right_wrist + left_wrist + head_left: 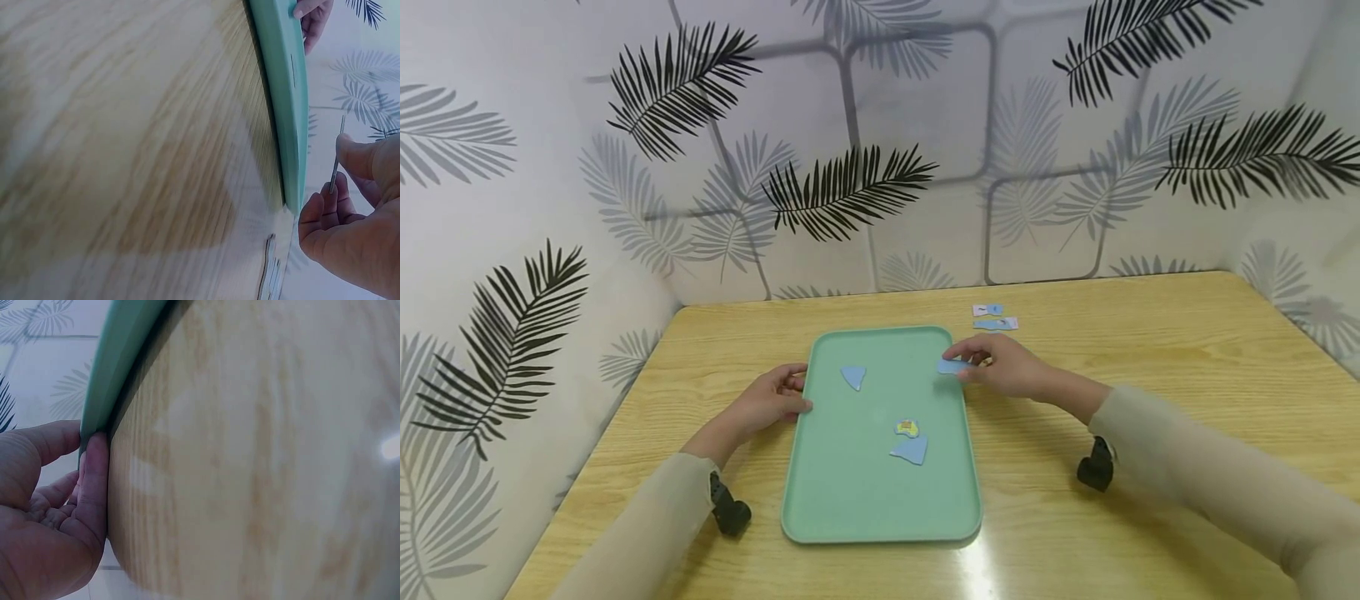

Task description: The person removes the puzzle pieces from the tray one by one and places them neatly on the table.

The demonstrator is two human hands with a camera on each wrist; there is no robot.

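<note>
- An indoor corner; whether it belongs to a home or a set-up filming spot cannot be told.
- The worktop (1150, 333) is yellowish, wood-grained and glossy.
- Behind the worktop, a pale back wall (925, 258) carries black and grey palm fronds and grey rounded outlines.
- Beside the worktop, a left wall (550, 217) and right wall (1322, 242) bear similar leaf prints.
</note>
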